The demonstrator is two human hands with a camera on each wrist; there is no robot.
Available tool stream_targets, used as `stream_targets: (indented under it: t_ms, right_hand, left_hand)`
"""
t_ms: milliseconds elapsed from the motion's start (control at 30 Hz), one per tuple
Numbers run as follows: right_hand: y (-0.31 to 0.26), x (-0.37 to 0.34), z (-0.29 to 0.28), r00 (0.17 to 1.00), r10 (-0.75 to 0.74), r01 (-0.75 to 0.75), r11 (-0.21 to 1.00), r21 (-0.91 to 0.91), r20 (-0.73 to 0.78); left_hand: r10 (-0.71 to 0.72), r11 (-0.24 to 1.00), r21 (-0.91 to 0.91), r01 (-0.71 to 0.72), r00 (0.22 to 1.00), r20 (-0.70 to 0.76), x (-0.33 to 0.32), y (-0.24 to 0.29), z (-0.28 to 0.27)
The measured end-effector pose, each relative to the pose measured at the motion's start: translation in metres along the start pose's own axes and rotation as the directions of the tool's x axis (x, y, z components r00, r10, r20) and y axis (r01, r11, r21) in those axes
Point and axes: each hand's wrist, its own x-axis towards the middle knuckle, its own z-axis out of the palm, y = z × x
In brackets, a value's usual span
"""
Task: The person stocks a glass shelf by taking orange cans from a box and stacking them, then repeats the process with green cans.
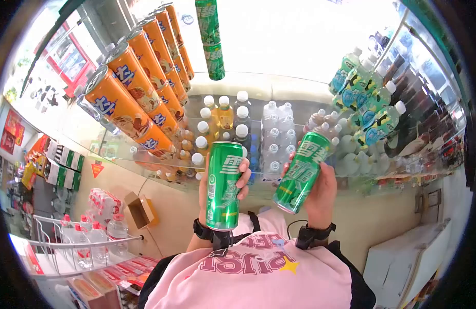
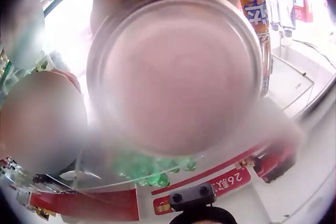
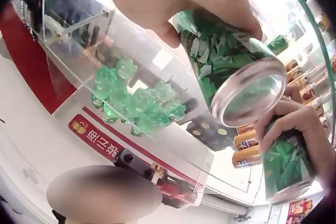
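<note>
Left hand (image 1: 243,180) curled round a green can (image 1: 223,188), fingers wrapping its side; can close to upright in the head view. Right hand (image 1: 323,193) likewise closed about a second green can (image 1: 302,172), tilted, top leaning right. Cans apart, both held at the near side of a glass counter (image 1: 274,46).

Surroundings: orange cans (image 1: 145,77) in stacked rows to the left; a stack of green cans (image 1: 209,38) farther back; green bottles (image 1: 372,103) grouped at right. White-capped bottles (image 1: 225,118) show through the glass, partly masked by the held cans. Lower left, red-capped bottles (image 1: 96,242) by a wire rack, cardboard box (image 1: 141,210) near. In the left wrist view, a blurred can base blocks the middle.
</note>
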Motion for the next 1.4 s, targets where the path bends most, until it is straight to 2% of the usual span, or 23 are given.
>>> stream_targets:
  t_ms: [33,67,167,233,300,367,400,433,500,533,567,633,667,767,833,900,1033,1100,1133,1167,1233,1367,1400]
  right_hand:
    - [0.009,-0.001,0.001,1.000,0.006,-0.006,1.000,0.008,0.003]
    - [0.016,-0.003,0.002,1.000,0.007,-0.007,1.000,0.018,0.001]
    - [0.028,-0.009,0.008,0.999,-0.021,0.018,0.997,-0.075,-0.041]
    - [0.032,-0.009,0.011,0.998,-0.044,0.040,0.996,-0.085,-0.048]
    - [0.033,-0.004,0.012,0.998,-0.031,0.028,0.998,-0.059,-0.057]
    - [0.034,-0.004,0.017,0.996,-0.061,0.056,0.995,-0.085,-0.059]
    - [0.036,-0.005,0.019,0.995,-0.077,0.070,0.992,-0.104,-0.064]
    - [0.038,-0.005,0.018,0.995,-0.080,0.073,0.992,-0.105,-0.064]
    - [0.042,-0.006,0.016,0.994,-0.093,0.086,0.991,-0.103,-0.056]
    - [0.045,-0.007,0.017,0.994,-0.095,0.089,0.991,-0.102,-0.053]
    - [0.047,-0.008,0.018,0.991,-0.093,0.084,0.992,-0.095,-0.093]
    - [0.049,-0.007,0.019,0.987,-0.096,0.085,0.993,-0.086,-0.128]
    - [0.050,-0.008,0.018,0.985,-0.101,0.091,0.993,-0.076,-0.139]
    - [0.051,-0.012,0.015,0.980,-0.117,0.105,0.991,-0.079,-0.159]
    - [0.049,-0.013,0.016,0.979,-0.126,0.111,0.989,-0.099,-0.161]
    - [0.045,-0.012,0.020,0.977,-0.162,0.137,0.975,-0.176,-0.136]
    - [0.031,0.015,0.042,0.977,-0.177,0.155,0.972,-0.174,-0.120]
    - [0.028,0.031,0.067,0.960,-0.267,0.243,0.944,-0.223,-0.087]
    - [0.028,0.037,0.077,0.951,-0.308,0.293,0.913,-0.285,-0.009]
    - [0.026,0.046,0.085,0.951,-0.309,0.295,0.912,-0.286,-0.006]
    - [0.021,0.066,0.100,0.920,-0.361,0.392,0.831,-0.394,0.154]
    - [0.030,0.098,0.130,0.885,-0.387,0.457,0.826,-0.329,0.257]
    - [0.034,0.104,0.135,0.868,-0.371,0.478,0.803,-0.354,0.331]
  left_hand:
    - [0.023,0.997,0.072,-0.022,0.999,-0.025,-0.004,0.006,0.002]
    - [0.003,0.998,0.068,-0.001,1.000,-0.031,-0.006,0.010,0.003]
    - [0.004,1.000,0.022,-0.002,0.996,-0.089,-0.008,0.019,0.012]
    - [0.067,0.994,-0.066,-0.082,0.978,-0.198,-0.008,0.020,0.017]
    - [0.022,1.000,0.005,-0.022,0.981,-0.192,-0.010,0.029,0.013]
    - [0.151,0.911,0.410,-0.034,0.954,-0.257,-0.007,0.032,0.026]
    - [0.219,0.889,0.448,-0.093,0.947,-0.236,-0.002,0.034,0.022]
    - [0.216,0.889,0.448,-0.092,0.948,-0.234,0.001,0.040,0.013]
    - [0.434,0.589,0.798,-0.129,0.883,-0.178,0.009,0.056,-0.008]
    - [0.510,0.462,0.862,-0.208,0.857,-0.067,0.018,0.063,-0.011]
    - [0.510,0.458,0.863,-0.211,0.858,-0.061,0.024,0.069,-0.009]
    - [0.450,0.069,0.964,-0.256,0.871,0.199,0.037,0.080,0.003]
    - [0.363,0.004,0.964,-0.264,0.899,0.245,0.044,0.091,0.003]
    - [0.350,-0.029,0.969,-0.247,0.905,0.241,0.056,0.106,-0.007]
    - [0.288,0.022,0.969,-0.244,0.930,0.228,0.059,0.111,-0.002]
    - [0.200,0.125,0.961,-0.246,0.955,0.218,0.059,0.110,0.006]
    - [0.110,0.149,0.962,-0.229,0.971,0.214,0.054,0.111,0.011]
    - [0.055,0.142,0.973,-0.183,0.983,0.177,0.050,0.113,-0.004]
    - [0.056,0.142,0.972,-0.188,0.982,0.181,0.049,0.113,-0.008]
    - [0.034,0.173,0.966,-0.194,0.981,0.191,0.048,0.113,-0.010]
    - [0.016,0.202,0.958,-0.205,0.978,0.206,0.048,0.114,-0.010]
    - [0.024,0.231,0.959,-0.167,0.986,0.166,0.041,0.120,-0.014]
    - [0.041,0.247,0.955,-0.167,0.986,0.162,0.040,0.122,-0.018]
